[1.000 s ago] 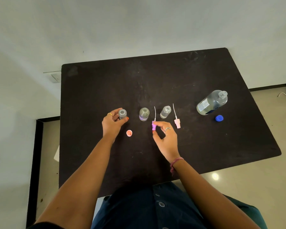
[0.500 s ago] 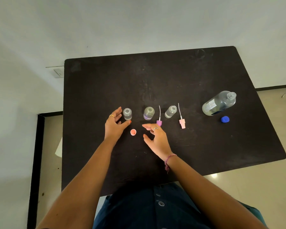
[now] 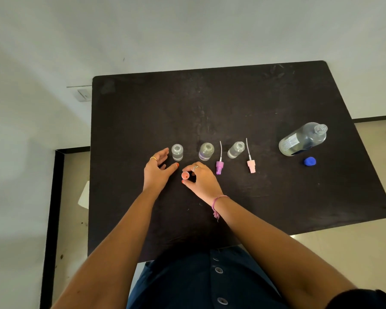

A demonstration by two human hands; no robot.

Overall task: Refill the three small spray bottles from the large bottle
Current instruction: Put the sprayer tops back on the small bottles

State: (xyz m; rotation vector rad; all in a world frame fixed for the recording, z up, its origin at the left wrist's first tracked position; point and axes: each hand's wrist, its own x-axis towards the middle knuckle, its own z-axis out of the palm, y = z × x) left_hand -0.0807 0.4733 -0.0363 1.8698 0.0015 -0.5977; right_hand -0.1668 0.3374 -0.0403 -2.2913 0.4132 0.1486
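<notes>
Orange cap [image 3: 185, 175]: now pinched between thumb and forefinger of right hand [image 3: 201, 179], which a second ago held the purple sprayer [image 3: 219, 166], since laid on black table [image 3: 232, 103]. Left hand [image 3: 157, 169]: fingers spread and relaxed, grips nothing, off the left small bottle [image 3: 177, 152] it held before. Middle bottle [image 3: 206, 151], right bottle [image 3: 235, 150], pink sprayer [image 3: 251, 165]: in row, uncapped. Large bottle [image 3: 303, 139], blue lid [image 3: 309, 161]: far right. Judgement: recapping appears to be starting.
</notes>
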